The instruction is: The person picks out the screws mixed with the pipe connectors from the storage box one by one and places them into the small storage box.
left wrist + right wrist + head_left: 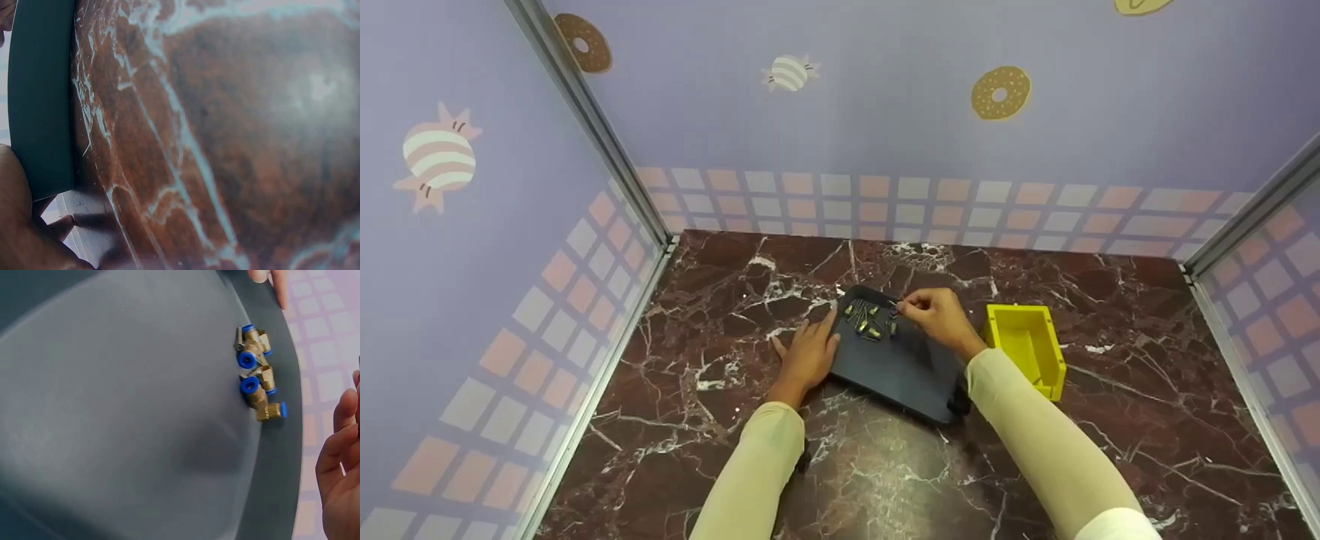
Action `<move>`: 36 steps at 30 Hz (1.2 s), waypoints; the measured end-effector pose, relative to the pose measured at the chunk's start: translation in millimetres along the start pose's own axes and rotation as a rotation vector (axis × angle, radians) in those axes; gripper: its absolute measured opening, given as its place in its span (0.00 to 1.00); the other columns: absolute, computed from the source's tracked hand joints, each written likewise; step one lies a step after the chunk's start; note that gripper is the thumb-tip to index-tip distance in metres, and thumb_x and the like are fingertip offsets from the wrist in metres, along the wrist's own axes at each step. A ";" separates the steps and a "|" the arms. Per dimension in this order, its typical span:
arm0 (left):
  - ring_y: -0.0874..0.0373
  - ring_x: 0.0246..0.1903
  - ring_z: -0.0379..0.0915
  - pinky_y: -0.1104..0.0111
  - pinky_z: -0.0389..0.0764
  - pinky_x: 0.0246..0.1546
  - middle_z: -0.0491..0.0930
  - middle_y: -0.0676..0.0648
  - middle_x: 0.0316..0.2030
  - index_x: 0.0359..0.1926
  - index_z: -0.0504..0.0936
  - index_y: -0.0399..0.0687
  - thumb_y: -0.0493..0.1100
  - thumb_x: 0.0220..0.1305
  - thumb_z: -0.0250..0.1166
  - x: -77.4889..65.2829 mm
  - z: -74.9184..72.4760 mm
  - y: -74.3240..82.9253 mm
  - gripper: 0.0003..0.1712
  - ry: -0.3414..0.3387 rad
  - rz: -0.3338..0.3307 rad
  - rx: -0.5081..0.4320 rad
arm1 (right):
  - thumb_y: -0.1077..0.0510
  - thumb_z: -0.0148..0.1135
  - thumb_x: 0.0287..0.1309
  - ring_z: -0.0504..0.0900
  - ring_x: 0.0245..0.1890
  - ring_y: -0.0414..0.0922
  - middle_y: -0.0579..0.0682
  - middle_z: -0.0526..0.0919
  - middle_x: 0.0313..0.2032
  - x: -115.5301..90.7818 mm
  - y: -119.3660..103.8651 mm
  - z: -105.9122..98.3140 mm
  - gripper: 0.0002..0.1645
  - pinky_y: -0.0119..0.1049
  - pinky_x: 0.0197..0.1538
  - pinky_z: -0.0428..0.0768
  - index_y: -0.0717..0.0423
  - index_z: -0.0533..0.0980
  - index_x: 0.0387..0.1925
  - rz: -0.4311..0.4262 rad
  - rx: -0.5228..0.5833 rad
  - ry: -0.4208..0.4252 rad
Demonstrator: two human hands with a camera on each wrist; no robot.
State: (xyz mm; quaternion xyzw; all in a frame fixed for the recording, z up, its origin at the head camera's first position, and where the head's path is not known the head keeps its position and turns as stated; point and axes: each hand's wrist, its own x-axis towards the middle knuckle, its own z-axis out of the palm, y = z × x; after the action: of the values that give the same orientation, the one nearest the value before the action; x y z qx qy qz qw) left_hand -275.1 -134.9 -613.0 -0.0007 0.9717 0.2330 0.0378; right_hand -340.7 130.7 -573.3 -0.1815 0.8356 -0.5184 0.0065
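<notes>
A dark grey tray [885,367] lies at an angle on the table. At its far end sit several brass fittings with blue rings [256,391], among thin metal screws [857,309]. My left hand [808,352] rests at the tray's left edge with its fingers extended. In the left wrist view, part of that hand [28,225] touches the tray's side [42,101]. My right hand [941,319] is above the tray's far right corner, thumb and fingertips pinching a small thin metal piece [892,303]. Its exact kind is too small to tell.
A yellow open bin [1024,345] stands right of the tray, beside my right forearm, with a small thin item inside. The dark red marble-patterned table [697,450] is bounded by printed panels [840,127] at the back and both sides.
</notes>
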 end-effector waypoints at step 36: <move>0.46 0.79 0.51 0.24 0.32 0.69 0.69 0.53 0.74 0.80 0.51 0.76 0.59 0.80 0.47 0.7 -0.1 -0.6 0.33 0.001 0.002 -0.035 | 0.66 0.73 0.58 0.73 0.18 0.35 0.53 0.82 0.20 -60.8 -23.9 -118.1 0.06 0.21 0.21 0.70 0.64 0.85 0.27 -0.098 -0.140 0.329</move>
State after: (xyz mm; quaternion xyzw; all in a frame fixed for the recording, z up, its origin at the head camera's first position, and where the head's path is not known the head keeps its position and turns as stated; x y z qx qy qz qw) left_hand -275.9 -135.4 -613.3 -0.0004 0.9675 0.2501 0.0369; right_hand -300.4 242.1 -508.7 -0.1351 0.8495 -0.4815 -0.1681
